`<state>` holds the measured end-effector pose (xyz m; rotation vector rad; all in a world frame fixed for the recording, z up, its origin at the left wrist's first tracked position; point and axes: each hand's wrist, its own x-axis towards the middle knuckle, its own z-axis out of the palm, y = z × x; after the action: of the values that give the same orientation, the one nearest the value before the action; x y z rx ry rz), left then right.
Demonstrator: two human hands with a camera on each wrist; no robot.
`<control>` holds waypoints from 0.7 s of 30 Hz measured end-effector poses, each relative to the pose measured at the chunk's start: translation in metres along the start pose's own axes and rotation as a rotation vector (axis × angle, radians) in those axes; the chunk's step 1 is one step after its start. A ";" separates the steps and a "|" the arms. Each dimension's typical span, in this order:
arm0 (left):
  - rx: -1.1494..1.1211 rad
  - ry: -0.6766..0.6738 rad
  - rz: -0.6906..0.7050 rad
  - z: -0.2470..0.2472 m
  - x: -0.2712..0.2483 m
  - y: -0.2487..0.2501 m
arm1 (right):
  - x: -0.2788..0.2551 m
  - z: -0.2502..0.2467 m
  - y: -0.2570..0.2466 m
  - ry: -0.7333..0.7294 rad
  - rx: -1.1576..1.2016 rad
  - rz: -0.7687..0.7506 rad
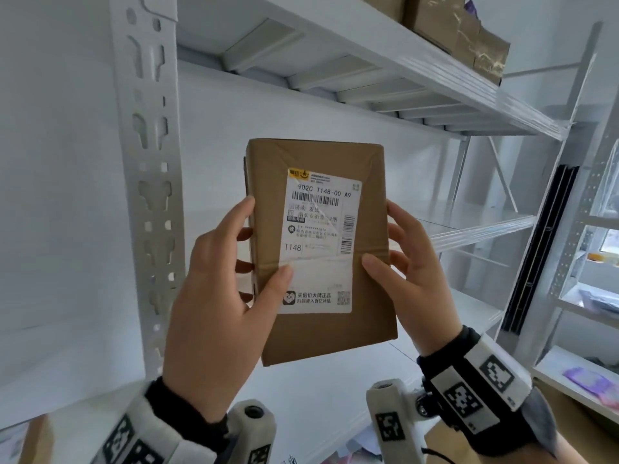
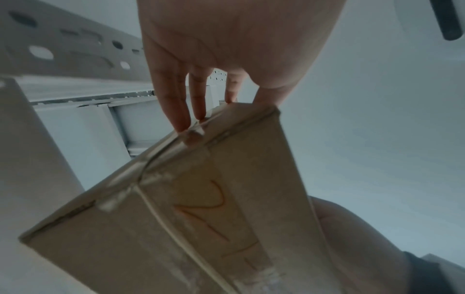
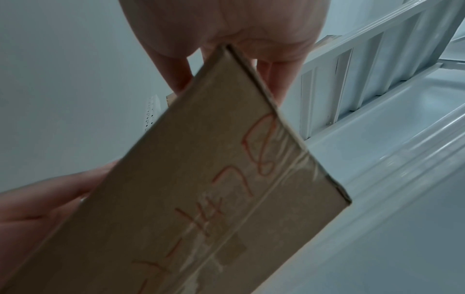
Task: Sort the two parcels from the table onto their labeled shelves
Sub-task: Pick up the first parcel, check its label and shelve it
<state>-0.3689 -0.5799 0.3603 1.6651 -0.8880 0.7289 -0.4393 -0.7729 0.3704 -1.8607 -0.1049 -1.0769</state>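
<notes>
I hold a brown cardboard parcel (image 1: pixel 368 296) upright in front of a white metal shelf unit, its white shipping label (image 1: pixel 321 242) facing me. My left hand (image 1: pixel 217 296) grips its left edge, thumb on the front, fingers behind. My right hand (image 1: pixel 412 272) grips the right edge the same way. Both wrist views show the parcel's (image 2: pixel 176 218) end face (image 3: pixel 214 199) from below, with red handwriting on it. The left hand's fingers (image 2: pixel 173 103) lie along the far edge, and the right hand's fingers (image 3: pixel 274 79) reach behind the box. The second parcel is not in view.
A white perforated upright (image 1: pixel 150 162) stands just left of the parcel. An upper shelf (image 1: pixel 435 82) carries taped brown boxes (image 1: pixel 459 31). A bare middle shelf (image 1: pixel 479 226) lies behind the parcel. Another rack (image 1: pixel 589 262) with small items stands at the right.
</notes>
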 end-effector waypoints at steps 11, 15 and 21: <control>0.106 -0.004 -0.026 0.026 0.039 0.016 | 0.045 -0.023 0.015 -0.024 0.018 0.000; 0.179 0.018 -0.038 0.033 0.062 0.027 | 0.074 -0.027 0.018 -0.047 0.066 -0.012; 0.218 0.029 -0.164 0.046 0.104 0.028 | 0.124 -0.029 0.027 -0.165 0.092 -0.002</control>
<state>-0.3351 -0.6494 0.4485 1.8896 -0.6603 0.7559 -0.3687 -0.8533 0.4446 -1.8642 -0.2477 -0.9041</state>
